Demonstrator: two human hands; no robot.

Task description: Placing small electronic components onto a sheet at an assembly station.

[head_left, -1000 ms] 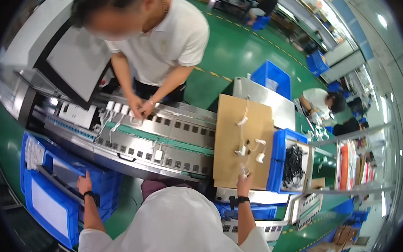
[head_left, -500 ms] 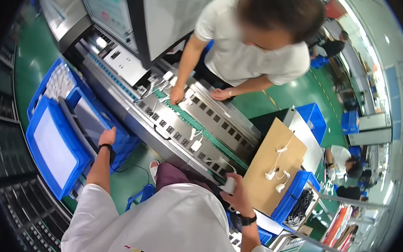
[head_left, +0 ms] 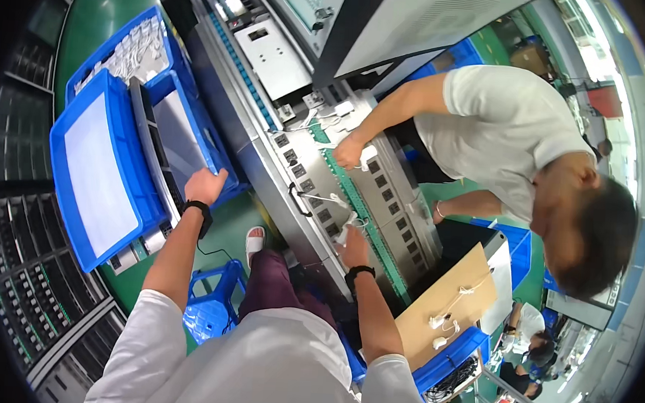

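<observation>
Now the right hand (head_left: pixel 354 248) grips a white charger (head_left: pixel 347 229), long axis slanting forward; the left hand (head_left: pixel 205 187) grips a blue bin (head_left: pixel 209 144).

Crates (head_left: pixel 135 157) stand left of the conveyor (head_left: pixel 324 173); a stool (head_left: pixel 217 295) stands right of them, before the conveyor's near edge. A strip (head_left: pixel 376 238) runs along its middle, one charger (head_left: pixel 349 230) at the near side, other chargers (head_left: pixel 370 153) at the far side. Past the right end lies a board (head_left: pixel 418 333) with more chargers (head_left: pixel 439 342) on it, then a bin (head_left: pixel 447 359), then cables (head_left: pixel 453 379).
</observation>
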